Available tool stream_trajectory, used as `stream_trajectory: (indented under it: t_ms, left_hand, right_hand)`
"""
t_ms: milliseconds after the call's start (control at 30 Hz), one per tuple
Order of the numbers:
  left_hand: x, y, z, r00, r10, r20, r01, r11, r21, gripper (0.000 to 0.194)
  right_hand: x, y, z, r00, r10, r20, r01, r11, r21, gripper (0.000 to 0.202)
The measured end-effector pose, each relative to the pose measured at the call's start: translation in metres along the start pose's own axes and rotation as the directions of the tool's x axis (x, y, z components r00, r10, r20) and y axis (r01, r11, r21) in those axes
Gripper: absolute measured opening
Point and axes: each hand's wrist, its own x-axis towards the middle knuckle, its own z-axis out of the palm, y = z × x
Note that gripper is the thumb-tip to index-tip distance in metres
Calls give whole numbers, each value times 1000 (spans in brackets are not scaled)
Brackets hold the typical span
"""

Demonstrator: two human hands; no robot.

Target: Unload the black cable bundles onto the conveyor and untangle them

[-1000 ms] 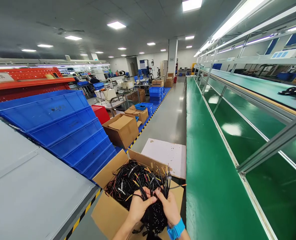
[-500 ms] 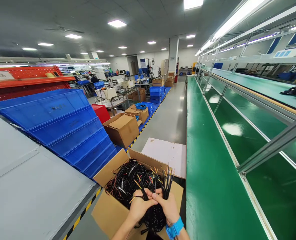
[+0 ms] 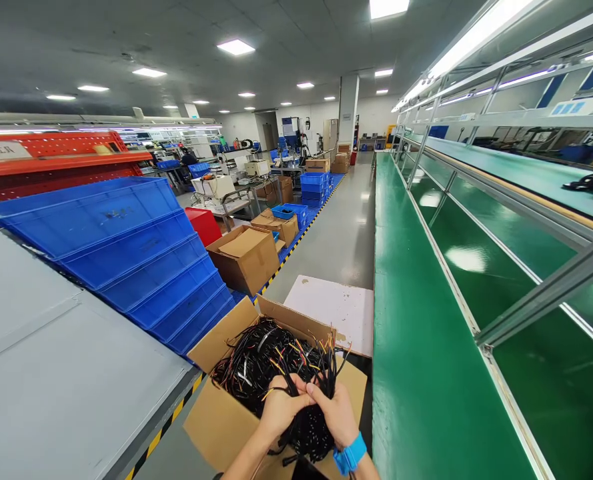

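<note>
An open cardboard box (image 3: 211, 417) stands on the floor at the bottom centre, full of black wire bundles (image 3: 249, 363) with red and yellow ends. My left hand (image 3: 281, 408) and my right hand (image 3: 332, 415), which has a blue wristband, meet over the box. Both are closed on one bundle of black cables (image 3: 310, 432). Its wire ends stick up above my fingers, and its coiled part hangs below my hands.
A long green workbench (image 3: 416, 347) runs along the right under metal shelving. A stack of blue crates (image 3: 141, 267) and a grey surface (image 3: 51, 373) lie to the left. A white board (image 3: 331, 310) sits behind the box. More cardboard boxes (image 3: 243, 257) stand along the aisle.
My hands have shifted slightly on the bundle, and the upright wire ends have tilted and dropped a little. The view has barely moved.
</note>
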Motion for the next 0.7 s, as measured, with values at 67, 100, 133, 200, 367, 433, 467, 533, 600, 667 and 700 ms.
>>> stream_trajectory:
  t_ms: [67, 100, 133, 200, 367, 433, 467, 533, 600, 667, 700]
  left_hand:
    - [3, -1, -3, 1000, 7, 8, -7, 999, -36, 27]
    - [4, -1, -4, 1000, 23, 9, -22, 998, -57, 26]
    - [6, -2, -5, 999, 49, 4, -49, 997, -64, 25]
    - [10, -2, -7, 993, 120, -10, -120, 993, -20, 23]
    - [15, -3, -4, 977, 197, 78, -203, 976, 82, 31]
    - [16, -3, -4, 971, 212, 110, -223, 969, 103, 45]
    - [16, -2, -5, 969, 212, 127, -228, 964, 138, 51]
    - [16, 0, -7, 966, 198, 166, -233, 945, 228, 61]
    - [17, 5, -9, 961, 184, 209, -241, 924, 297, 64]
    - [17, 8, -11, 958, 163, 238, -236, 918, 320, 66]
    - [17, 10, -11, 958, 156, 242, -230, 920, 316, 67]
  right_hand:
    - [1, 2, -1, 1000, 4, -15, -4, 1000, 5, 37]
    - [1, 3, -2, 1000, 3, -30, -3, 1000, 8, 38]
    - [2, 4, -3, 999, -1, -51, 1, 1000, 9, 37]
    - [3, 6, -4, 995, -11, -97, 11, 1000, 5, 37]
    - [9, 6, -2, 998, -2, -57, 2, 1000, -4, 33]
    - [12, 5, -1, 1000, 18, -9, -18, 1000, -5, 41]
    - [14, 4, 0, 999, 30, 13, -30, 1000, -7, 43]
    - [17, 2, 2, 998, 47, 51, -47, 999, -12, 44]
    - [19, 0, 4, 996, 45, 72, -44, 999, -19, 43]
    - [20, -2, 7, 997, 32, 71, -31, 999, -20, 40]
    - [20, -2, 8, 997, 25, 67, -23, 1000, -19, 39]
